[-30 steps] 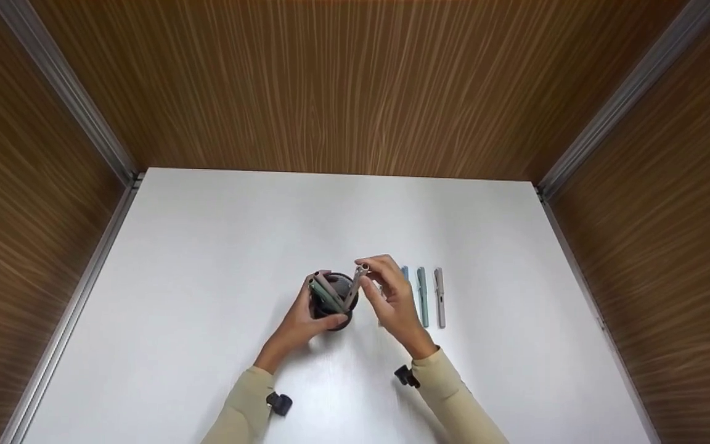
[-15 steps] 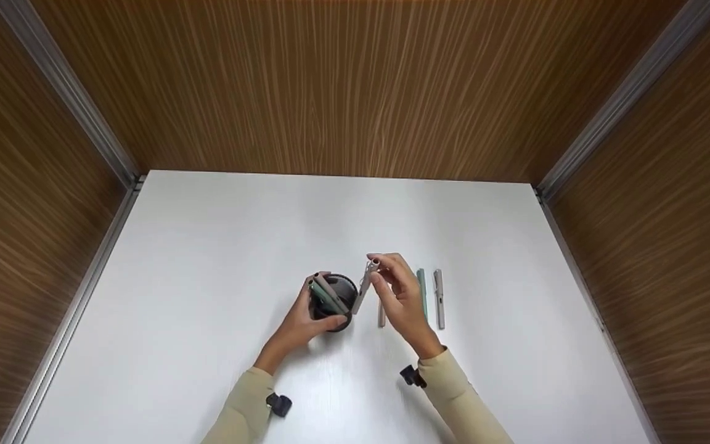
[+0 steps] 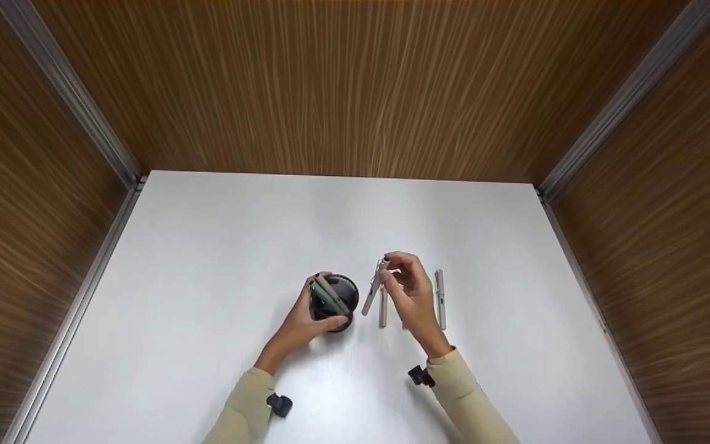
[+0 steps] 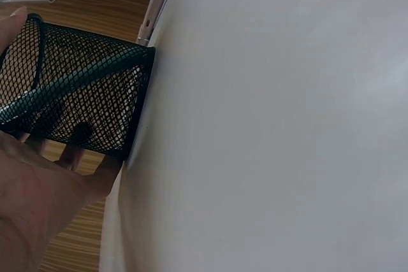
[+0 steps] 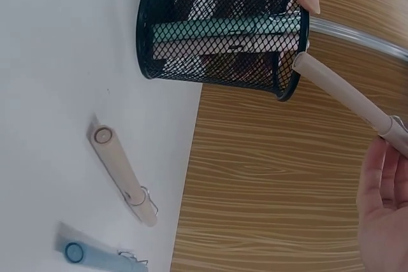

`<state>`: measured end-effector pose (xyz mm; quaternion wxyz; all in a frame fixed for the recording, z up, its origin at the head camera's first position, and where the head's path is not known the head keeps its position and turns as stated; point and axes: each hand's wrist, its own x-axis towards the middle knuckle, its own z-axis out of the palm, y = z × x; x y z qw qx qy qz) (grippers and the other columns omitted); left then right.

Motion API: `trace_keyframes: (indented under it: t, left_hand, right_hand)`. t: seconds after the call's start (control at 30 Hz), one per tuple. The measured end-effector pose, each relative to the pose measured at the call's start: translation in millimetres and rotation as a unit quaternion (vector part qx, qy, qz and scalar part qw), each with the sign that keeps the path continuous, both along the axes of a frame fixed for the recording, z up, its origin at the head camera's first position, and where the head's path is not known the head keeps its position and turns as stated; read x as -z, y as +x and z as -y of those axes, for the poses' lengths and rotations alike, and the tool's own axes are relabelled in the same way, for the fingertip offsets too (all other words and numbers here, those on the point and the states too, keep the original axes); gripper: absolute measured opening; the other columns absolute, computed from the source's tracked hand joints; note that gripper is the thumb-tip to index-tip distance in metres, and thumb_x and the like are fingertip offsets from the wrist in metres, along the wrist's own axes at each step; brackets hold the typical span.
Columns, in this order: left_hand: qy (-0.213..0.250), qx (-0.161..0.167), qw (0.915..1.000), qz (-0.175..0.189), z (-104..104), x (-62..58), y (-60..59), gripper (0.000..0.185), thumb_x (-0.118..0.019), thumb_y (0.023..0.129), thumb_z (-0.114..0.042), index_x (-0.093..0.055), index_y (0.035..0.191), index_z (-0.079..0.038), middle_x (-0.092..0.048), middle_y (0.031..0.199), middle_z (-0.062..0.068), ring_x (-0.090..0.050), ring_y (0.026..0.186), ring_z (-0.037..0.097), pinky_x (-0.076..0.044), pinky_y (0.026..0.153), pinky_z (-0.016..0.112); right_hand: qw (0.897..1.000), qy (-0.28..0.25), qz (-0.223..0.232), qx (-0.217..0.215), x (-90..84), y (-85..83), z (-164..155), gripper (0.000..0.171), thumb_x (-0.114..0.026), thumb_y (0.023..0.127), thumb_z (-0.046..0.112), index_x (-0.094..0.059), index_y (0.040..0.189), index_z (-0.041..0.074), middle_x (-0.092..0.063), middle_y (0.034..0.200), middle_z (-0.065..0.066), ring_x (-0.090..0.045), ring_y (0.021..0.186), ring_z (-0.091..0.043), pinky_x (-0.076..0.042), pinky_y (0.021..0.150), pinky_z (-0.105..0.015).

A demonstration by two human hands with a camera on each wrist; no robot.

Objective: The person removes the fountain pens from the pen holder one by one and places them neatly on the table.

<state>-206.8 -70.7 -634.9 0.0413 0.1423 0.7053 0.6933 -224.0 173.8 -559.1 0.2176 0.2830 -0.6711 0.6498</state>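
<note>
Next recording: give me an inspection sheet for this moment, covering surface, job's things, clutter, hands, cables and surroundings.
Surface: white table, plain, no marks seen.
Job's things: black mesh pen holder standing upright with a green pen and a beige one inside; beige pen held in the air just right of the holder, tilted; more pens lying flat to the right: a beige pen on the table, a grey pen, a blue pen.
Clutter: nothing seen.
Hands: left hand grips the holder's side; right hand pinches the held pen near its clip end.
Cables: nothing seen; a small black device sits at each wrist.
Surroundings: wood-grain walls with metal corner strips.
</note>
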Motion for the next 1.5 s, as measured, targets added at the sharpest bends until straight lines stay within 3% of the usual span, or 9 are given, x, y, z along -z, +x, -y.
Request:
trace_keyframes:
  t: [0.23,0.6,0.77,1.07,1.5]
  left_hand:
    - [0.0,0.016,0.9999,0.003,4,2.8,1.1,0.094,-0.089,0.091,-0.013,-0.036,0.169,-0.02,-0.045,0.162,0.013,-0.048,0.142,0.031,-0.034,0.119,0.053]
    - [0.005,0.017,0.9998,0.008,1,3.3,1.2,0.097,-0.09,0.09,-0.014,-0.034,0.169,-0.02,-0.045,0.16,0.015,-0.049,0.14,0.034,-0.035,0.118,0.055]
    - [0.002,0.016,0.9999,0.002,1,3.8,-0.3,0.095,-0.091,0.09,-0.017,-0.035,0.167,-0.02,-0.044,0.16,0.015,-0.049,0.139,0.032,-0.035,0.119,0.053]
    - [-0.006,0.015,0.9999,0.002,4,5.1,0.5,0.095,-0.091,0.091,-0.021,-0.035,0.167,-0.023,-0.045,0.16,0.012,-0.048,0.141,0.031,-0.035,0.119,0.053]
    - [0.002,0.009,0.9999,0.004,2,1.7,-1.4,0.095,-0.087,0.09,-0.007,-0.031,0.167,-0.006,-0.043,0.16,0.022,-0.046,0.141,0.039,-0.032,0.119,0.058]
  right_hand:
    - [1.0,0.003,0.012,0.026,0.6,-6.4,-15,0.031,-0.067,0.101,-0.013,-0.065,0.132,-0.009,-0.065,0.111,-0.018,-0.065,0.101,-0.027,-0.057,0.086,-0.03]
    - [0.997,-0.016,0.059,0.043,6.4,-10.8,-39,0.03,-0.069,0.103,-0.007,-0.066,0.132,-0.009,-0.064,0.11,-0.021,-0.065,0.099,-0.025,-0.057,0.085,-0.027]
    - [0.996,-0.014,0.075,0.043,5.7,-13.4,-46,0.03,-0.066,0.103,-0.011,-0.065,0.133,-0.012,-0.063,0.111,-0.022,-0.064,0.099,-0.022,-0.057,0.086,-0.027]
    - [0.992,0.021,0.112,0.059,9.2,-15.4,-63,0.03,-0.066,0.106,-0.006,-0.065,0.136,-0.009,-0.065,0.117,-0.022,-0.067,0.104,-0.021,-0.057,0.086,-0.025]
    - [0.977,0.055,0.186,0.085,11.9,-27.0,-89,0.029,-0.068,0.107,-0.001,-0.069,0.136,-0.002,-0.067,0.12,-0.019,-0.066,0.099,-0.024,-0.057,0.081,-0.025]
